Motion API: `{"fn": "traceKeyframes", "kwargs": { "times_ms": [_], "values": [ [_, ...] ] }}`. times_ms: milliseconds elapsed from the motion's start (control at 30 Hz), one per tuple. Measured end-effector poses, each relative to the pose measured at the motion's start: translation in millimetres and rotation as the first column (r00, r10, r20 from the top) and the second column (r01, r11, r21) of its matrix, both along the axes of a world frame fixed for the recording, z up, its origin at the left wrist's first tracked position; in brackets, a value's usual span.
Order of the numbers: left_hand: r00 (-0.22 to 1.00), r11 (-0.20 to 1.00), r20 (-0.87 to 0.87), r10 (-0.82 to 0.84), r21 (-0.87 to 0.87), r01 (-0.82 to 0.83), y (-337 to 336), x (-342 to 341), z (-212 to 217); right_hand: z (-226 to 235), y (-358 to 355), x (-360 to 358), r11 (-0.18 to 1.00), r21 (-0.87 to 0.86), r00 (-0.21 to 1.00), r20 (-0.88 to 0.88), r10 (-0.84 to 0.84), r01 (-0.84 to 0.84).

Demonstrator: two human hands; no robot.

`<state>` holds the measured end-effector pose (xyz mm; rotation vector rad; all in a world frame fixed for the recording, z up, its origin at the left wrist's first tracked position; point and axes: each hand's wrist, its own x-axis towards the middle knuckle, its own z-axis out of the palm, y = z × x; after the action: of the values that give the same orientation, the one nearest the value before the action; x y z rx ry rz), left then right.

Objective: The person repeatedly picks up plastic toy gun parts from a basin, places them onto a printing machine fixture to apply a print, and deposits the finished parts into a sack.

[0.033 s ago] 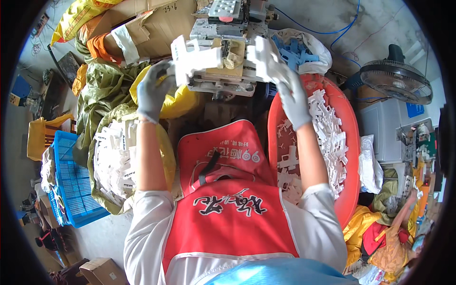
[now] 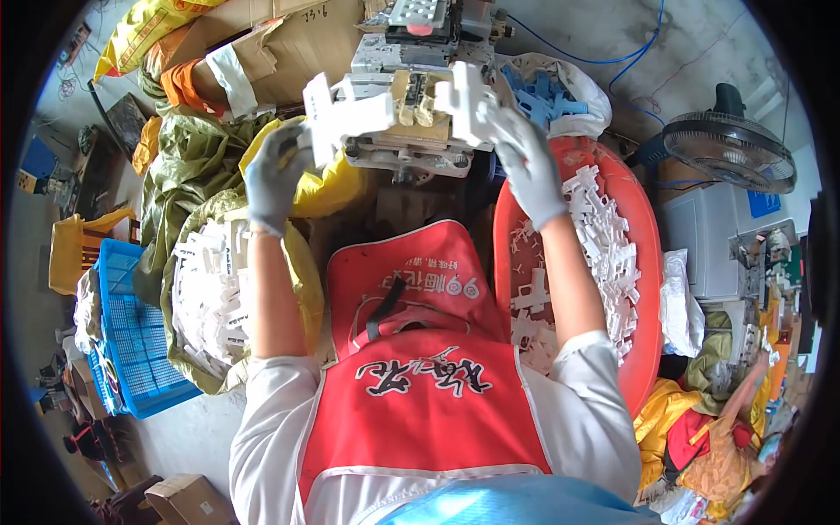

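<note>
My left hand [image 2: 278,171], in a grey glove, is closed on a white plastic toy pistol [image 2: 354,118] left of the machine's fixture. In my gloved right hand [image 2: 528,166] a second white toy pistol [image 2: 468,105] is gripped at the fixture's right side. Between the two pistols is the tan fixture [image 2: 427,129] on the metal machine [image 2: 372,59]; whether the right pistol touches it I cannot tell. A red tub [image 2: 646,262] of white toy pistols stands by my right forearm. Beside my left forearm, a green sack [image 2: 179,346] holds more white pieces.
A white sack [image 2: 598,80] of blue toy pistols sits behind the tub. To the right stands a black fan [image 2: 728,149]. At the left are a blue basket [image 2: 144,350] and a yellow bag [image 2: 328,194]. Cardboard [image 2: 289,57] leans behind the left hand.
My left hand has drawn left and slightly down with its toy pistol. The right hand has moved left with its pistol, closer to the fixture.
</note>
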<state>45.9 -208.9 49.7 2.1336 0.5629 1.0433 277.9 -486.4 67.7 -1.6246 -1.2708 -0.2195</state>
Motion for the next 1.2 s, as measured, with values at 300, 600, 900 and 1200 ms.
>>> {"fn": "traceKeyframes", "kwargs": {
  "times_ms": [300, 600, 900, 1200],
  "values": [
    [0.944, 0.933, 0.047, 0.328, -0.175, -0.315, 16.3, -172.7, -33.9, 22.7, 50.6, -5.8, 0.821, -0.5, 0.891, 0.453, -0.024, 0.276],
    [0.758, 0.761, -0.086, 0.646, 0.002, -0.648, -11.6, -251.0, -50.8, 24.4, 37.3, -8.1, 0.961, -0.25, 0.851, 0.525, 0.033, 0.117],
    [0.549, 0.574, -0.191, 0.814, 0.123, -0.809, -12.5, -326.6, -81.8, -164.2, -150.1, 28.9, 0.973, -0.153, 0.79, -0.569, -0.228, 0.171],
    [0.56, 0.52, -0.076, 0.825, 0.489, -0.7, 29.3, -278.4, -74.8, -262.4, -267.3, -35.0, 0.572, -0.592, 0.442, -0.367, -0.819, 0.568]
  ]
}}
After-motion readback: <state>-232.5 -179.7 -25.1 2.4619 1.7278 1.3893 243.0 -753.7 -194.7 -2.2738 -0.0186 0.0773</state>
